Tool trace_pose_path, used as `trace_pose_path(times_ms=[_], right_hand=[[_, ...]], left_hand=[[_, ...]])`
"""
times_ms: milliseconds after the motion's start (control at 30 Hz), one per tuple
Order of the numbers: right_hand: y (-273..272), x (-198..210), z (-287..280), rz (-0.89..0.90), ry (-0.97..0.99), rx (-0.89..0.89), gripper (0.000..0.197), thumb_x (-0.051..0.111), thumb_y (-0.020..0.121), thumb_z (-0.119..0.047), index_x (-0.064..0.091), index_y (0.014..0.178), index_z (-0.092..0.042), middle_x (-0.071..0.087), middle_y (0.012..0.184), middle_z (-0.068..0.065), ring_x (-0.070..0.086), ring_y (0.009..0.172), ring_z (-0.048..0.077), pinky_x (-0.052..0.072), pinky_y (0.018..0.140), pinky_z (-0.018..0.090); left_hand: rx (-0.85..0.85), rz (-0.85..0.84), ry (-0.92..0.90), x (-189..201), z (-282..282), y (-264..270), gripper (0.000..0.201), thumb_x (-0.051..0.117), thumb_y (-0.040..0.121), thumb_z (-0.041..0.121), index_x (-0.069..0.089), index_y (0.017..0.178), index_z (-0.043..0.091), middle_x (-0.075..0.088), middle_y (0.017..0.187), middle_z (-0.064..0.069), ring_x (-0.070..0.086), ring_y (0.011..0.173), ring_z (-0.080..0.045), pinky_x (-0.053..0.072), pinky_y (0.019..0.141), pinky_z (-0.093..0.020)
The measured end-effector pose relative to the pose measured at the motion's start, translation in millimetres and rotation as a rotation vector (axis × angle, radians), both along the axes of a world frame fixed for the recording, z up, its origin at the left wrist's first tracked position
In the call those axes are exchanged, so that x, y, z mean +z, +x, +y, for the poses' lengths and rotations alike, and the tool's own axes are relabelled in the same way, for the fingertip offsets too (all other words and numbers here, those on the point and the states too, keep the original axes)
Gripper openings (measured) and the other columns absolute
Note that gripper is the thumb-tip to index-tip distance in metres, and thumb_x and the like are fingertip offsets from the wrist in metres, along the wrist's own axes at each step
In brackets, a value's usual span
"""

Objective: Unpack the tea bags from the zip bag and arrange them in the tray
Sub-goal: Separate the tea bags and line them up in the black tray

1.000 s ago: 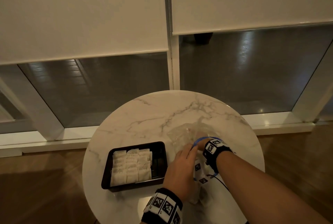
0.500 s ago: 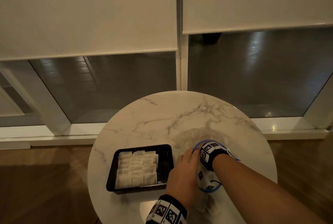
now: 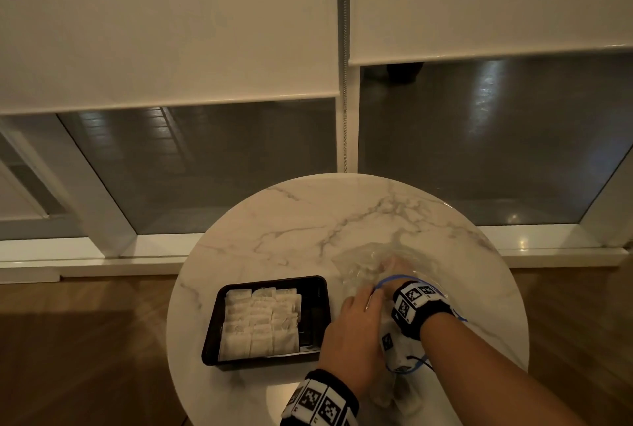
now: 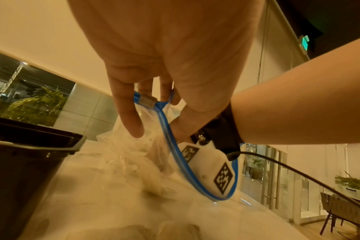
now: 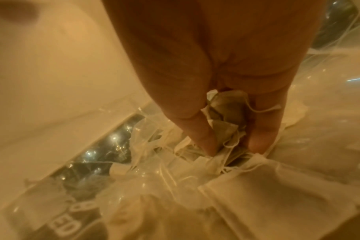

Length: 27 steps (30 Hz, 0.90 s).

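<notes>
The clear zip bag lay crumpled on the round marble table, just to the right of the black tray, with its blue zip rim looped open around the right wrist. Inside the bag, the right hand had thumb and fingers pinched around a folded tea bag, with more loose tea bags heaped under it against the plastic. The left hand sat at the bag's mouth on the side nearest the tray, fingers curled and gripping the blue rim beside its slider. In the tray, rows of pale tea bags lay overlapping and filled its left and middle part, while a dark strip along its right side showed bare. Beyond the table stood windows with half-lowered roller blinds, and wooden floor spread left of the tray.
</notes>
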State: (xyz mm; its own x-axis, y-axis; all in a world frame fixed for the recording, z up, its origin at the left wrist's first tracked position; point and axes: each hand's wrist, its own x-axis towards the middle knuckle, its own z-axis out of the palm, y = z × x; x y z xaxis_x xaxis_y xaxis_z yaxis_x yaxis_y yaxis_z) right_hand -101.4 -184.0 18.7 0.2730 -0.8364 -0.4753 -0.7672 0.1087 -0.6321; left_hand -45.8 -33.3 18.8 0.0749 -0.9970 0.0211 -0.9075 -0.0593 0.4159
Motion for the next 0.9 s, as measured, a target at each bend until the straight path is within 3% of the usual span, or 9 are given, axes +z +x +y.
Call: trace_pose_path(times_ms=[33,100,167,233,400,567,600,700,900], right_hand=[[0,-6,-5,-0.029,-0.015,-0.038,0.029,0.048,0.103,-0.008,0.045,0.076,-0.019,0.051,0.084,0.005,0.049,0.079,0.022,0.041,0.097,0.035],[-3,-6,-8,-0.026,-0.075,-0.043,0.027,0.053,0.100,-0.008,0.045,0.075,-0.016,0.058,0.097,0.012,0.051,0.084,0.024,0.041,0.091,0.034],[-9,2,-4,-0.004,-0.031,0.006,0.013,0.052,0.100,-0.006,0.059,0.111,-0.005,0.055,0.135,0.020,0.055,0.118,0.033,0.040,0.095,0.032],[-17,13,6,0.071,0.009,0.113,0.040,0.045,0.104,-0.008,0.044,0.142,0.003,0.040,0.152,0.020,0.038,0.142,0.032,0.030,0.111,0.033],[-22,-9,3,0.133,0.112,0.027,0.040,0.035,0.107,-0.021,0.048,0.141,-0.005,0.052,0.144,0.014,0.050,0.133,0.027,0.040,0.106,0.031],[-29,-12,4,0.105,0.082,-0.082,0.021,0.046,0.098,-0.021,0.060,0.085,-0.013,0.061,0.076,0.005,0.060,0.076,0.021,0.049,0.075,0.030],[-29,-9,6,0.138,0.106,-0.053,0.020,0.044,0.099,-0.019,0.057,0.086,-0.012,0.059,0.076,0.005,0.059,0.079,0.020,0.048,0.077,0.030],[-31,-11,9,0.091,0.155,-0.083,0.038,0.046,0.099,-0.006,0.047,0.138,-0.006,0.063,0.118,0.012,0.057,0.111,0.021,0.047,0.098,0.032],[-45,-4,14,-0.052,0.115,-0.238,0.032,0.048,0.101,-0.012,0.058,0.131,-0.005,0.063,0.127,0.015,0.061,0.114,0.026,0.047,0.093,0.030]], left_hand=[[0.000,-0.004,-0.008,-2,-1,-1,0.082,0.063,0.084,0.004,0.023,0.153,0.024,0.019,0.159,0.006,0.035,0.138,-0.022,0.052,0.099,-0.042],[0.001,-0.001,-0.028,-4,-1,-2,0.081,0.062,0.085,0.003,0.023,0.152,0.026,0.019,0.159,0.008,0.036,0.137,-0.021,0.052,0.100,-0.041],[-0.003,0.005,-0.051,-6,-1,-2,0.080,0.060,0.085,0.003,0.023,0.151,0.026,0.019,0.158,0.009,0.037,0.136,-0.021,0.052,0.100,-0.040],[-0.002,0.016,-0.067,-7,-2,-1,0.078,0.060,0.086,0.005,0.024,0.151,0.026,0.020,0.158,0.009,0.038,0.135,-0.020,0.052,0.100,-0.039],[0.015,0.035,-0.053,-12,-7,2,0.089,0.068,0.088,0.010,0.014,0.157,0.026,0.011,0.163,0.009,0.032,0.143,-0.019,0.046,0.109,-0.037],[0.000,0.021,-0.104,-20,-17,4,0.091,0.065,0.090,0.003,0.011,0.160,0.023,0.009,0.166,0.006,0.033,0.143,-0.020,0.038,0.113,-0.028],[-0.009,0.014,-0.114,-20,-19,2,0.090,0.064,0.089,0.001,0.012,0.160,0.022,0.010,0.166,0.005,0.034,0.142,-0.021,0.038,0.113,-0.028],[-0.031,0.021,-0.134,-21,-22,-4,0.089,0.061,0.088,-0.003,0.013,0.160,0.018,0.012,0.166,0.001,0.039,0.139,-0.025,0.041,0.111,-0.032],[-0.070,0.165,-0.126,-24,-20,-5,0.088,0.063,0.088,0.006,0.015,0.160,0.023,0.014,0.165,0.005,0.037,0.142,-0.020,0.035,0.118,-0.029]])
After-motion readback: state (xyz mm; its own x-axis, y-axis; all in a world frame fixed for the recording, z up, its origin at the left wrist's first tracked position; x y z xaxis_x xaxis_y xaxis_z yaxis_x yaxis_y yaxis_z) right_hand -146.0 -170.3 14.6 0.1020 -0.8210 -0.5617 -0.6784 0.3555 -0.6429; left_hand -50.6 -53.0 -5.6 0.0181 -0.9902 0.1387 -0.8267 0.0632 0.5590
